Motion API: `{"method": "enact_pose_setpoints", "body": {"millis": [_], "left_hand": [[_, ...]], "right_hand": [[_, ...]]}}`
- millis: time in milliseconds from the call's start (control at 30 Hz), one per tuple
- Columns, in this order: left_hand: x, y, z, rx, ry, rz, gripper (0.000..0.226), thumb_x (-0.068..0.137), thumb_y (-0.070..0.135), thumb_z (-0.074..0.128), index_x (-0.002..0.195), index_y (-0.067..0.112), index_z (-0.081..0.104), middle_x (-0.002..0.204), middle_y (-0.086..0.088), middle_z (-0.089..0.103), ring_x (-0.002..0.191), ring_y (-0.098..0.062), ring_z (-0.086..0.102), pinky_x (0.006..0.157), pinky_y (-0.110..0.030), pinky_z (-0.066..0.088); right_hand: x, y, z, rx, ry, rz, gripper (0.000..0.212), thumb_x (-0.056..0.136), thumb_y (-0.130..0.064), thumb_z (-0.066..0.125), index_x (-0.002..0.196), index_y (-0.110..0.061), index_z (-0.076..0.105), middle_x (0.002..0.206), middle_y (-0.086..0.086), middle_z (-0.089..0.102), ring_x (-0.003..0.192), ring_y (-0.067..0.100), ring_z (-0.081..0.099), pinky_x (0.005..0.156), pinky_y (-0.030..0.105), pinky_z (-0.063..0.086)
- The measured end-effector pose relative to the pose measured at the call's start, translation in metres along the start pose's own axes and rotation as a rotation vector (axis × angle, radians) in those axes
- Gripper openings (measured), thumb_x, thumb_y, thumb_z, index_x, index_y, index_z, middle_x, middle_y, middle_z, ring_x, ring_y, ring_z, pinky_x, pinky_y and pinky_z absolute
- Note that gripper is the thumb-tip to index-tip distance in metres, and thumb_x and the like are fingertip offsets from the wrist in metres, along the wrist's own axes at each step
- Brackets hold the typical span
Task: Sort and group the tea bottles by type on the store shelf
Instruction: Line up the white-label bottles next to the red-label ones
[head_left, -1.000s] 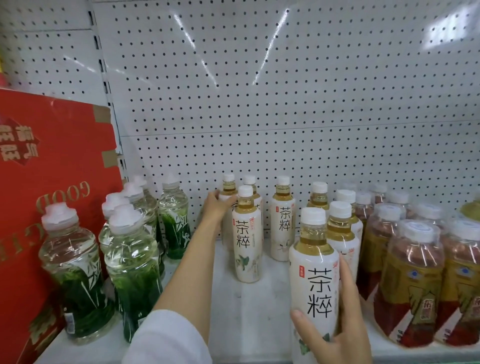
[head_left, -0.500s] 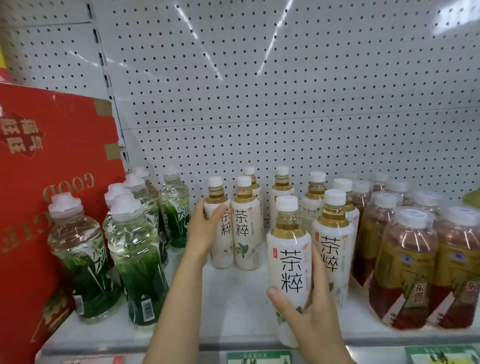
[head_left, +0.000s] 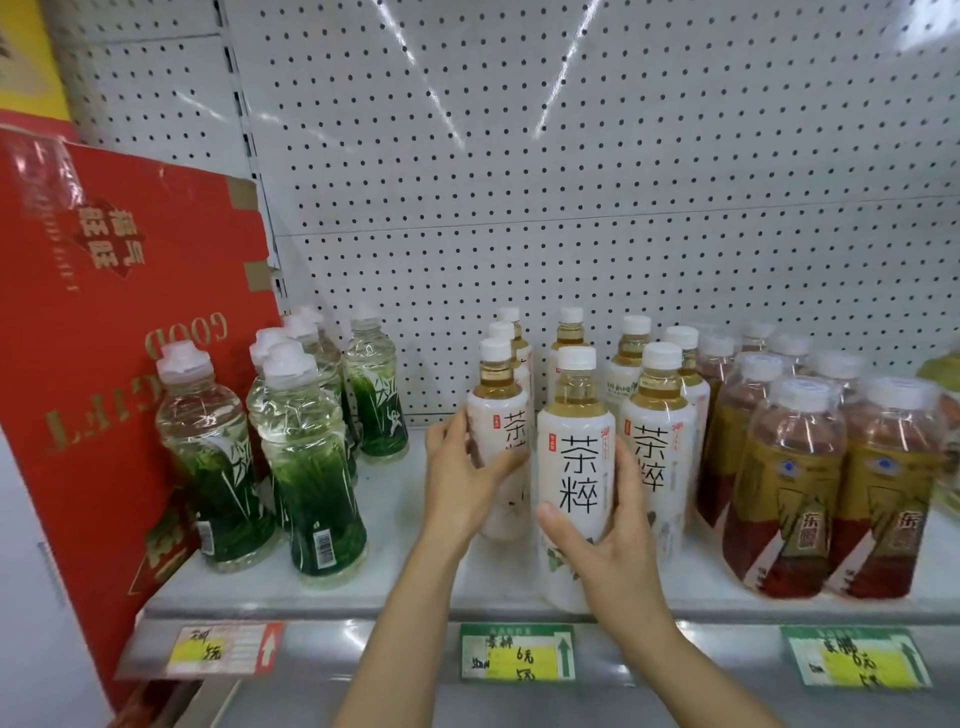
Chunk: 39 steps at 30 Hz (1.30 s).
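The right hand is gripping a white-labelled tea bottle at the shelf's near edge, standing upright, cap up, label facing the viewer. The left hand is wrapping a second white-labelled bottle just left and farther back, also upright. About eight such bottles are showing. Green-labelled bottles, six or so, are standing left beside a red carton; brown tea bottles are crowding the right.
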<state>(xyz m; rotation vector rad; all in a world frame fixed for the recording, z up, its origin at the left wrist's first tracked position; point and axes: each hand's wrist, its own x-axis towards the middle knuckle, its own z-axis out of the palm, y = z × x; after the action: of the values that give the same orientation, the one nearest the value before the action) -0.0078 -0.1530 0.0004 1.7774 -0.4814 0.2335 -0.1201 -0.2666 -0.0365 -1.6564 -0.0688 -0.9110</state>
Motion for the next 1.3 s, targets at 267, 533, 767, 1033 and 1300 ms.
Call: {"method": "enact_pose_setpoints", "body": {"millis": [267, 533, 767, 1033, 1300], "left_hand": [[-0.003, -0.001, 0.001, -0.104, 0.036, -0.048, 0.057, 0.090, 0.042, 0.069, 0.142, 0.031, 0.049, 0.133, 0.009, 0.052, 0.115, -0.004, 0.056, 0.092, -0.022, 0.049], [-0.032, 0.025, -0.018, 0.031, -0.043, 0.057, 0.077, 0.059, 0.045, 0.087, 0.129, 0.035, 0.056, 0.122, 0.012, 0.061, 0.110, -0.004, 0.059, 0.091, -0.034, 0.055], [-0.022, 0.017, -0.019, 0.064, -0.014, 0.077, 0.071, 0.070, 0.034, 0.088, 0.133, 0.031, 0.055, 0.124, 0.009, 0.053, 0.114, -0.009, 0.055, 0.100, -0.043, 0.051], [-0.011, 0.017, -0.016, 0.110, -0.055, 0.042, 0.078, 0.075, 0.031, 0.084, 0.143, 0.028, 0.046, 0.131, 0.011, 0.046, 0.117, -0.008, 0.047, 0.102, -0.043, 0.048], [-0.007, 0.017, -0.013, 0.139, -0.042, 0.048, 0.081, 0.074, 0.033, 0.084, 0.145, 0.025, 0.044, 0.133, 0.009, 0.045, 0.117, -0.010, 0.047, 0.101, -0.045, 0.049]], "right_hand": [[0.007, 0.004, 0.016, -0.021, -0.013, -0.014, 0.085, 0.073, -0.030, 0.083, 0.138, -0.045, 0.031, 0.126, -0.039, 0.046, 0.124, -0.010, 0.044, 0.094, 0.010, 0.041], [0.019, 0.011, 0.047, -0.021, -0.087, -0.051, 0.089, 0.077, -0.021, 0.078, 0.150, -0.025, 0.028, 0.144, -0.009, 0.046, 0.134, 0.009, 0.044, 0.108, 0.034, 0.043], [0.011, 0.000, 0.019, -0.303, -0.072, -0.141, 0.079, 0.080, -0.031, 0.078, 0.148, -0.026, 0.037, 0.135, -0.012, 0.049, 0.124, 0.003, 0.049, 0.105, 0.027, 0.044], [0.004, 0.001, -0.039, -0.616, 0.425, -0.349, 0.072, 0.076, -0.021, 0.080, 0.138, -0.005, 0.045, 0.134, 0.008, 0.041, 0.125, 0.012, 0.035, 0.111, 0.021, 0.030], [0.020, 0.012, -0.041, -0.676, 0.386, 0.031, 0.096, 0.074, -0.026, 0.084, 0.150, -0.019, 0.024, 0.139, 0.005, 0.039, 0.128, 0.022, 0.041, 0.100, 0.041, 0.045]]}}
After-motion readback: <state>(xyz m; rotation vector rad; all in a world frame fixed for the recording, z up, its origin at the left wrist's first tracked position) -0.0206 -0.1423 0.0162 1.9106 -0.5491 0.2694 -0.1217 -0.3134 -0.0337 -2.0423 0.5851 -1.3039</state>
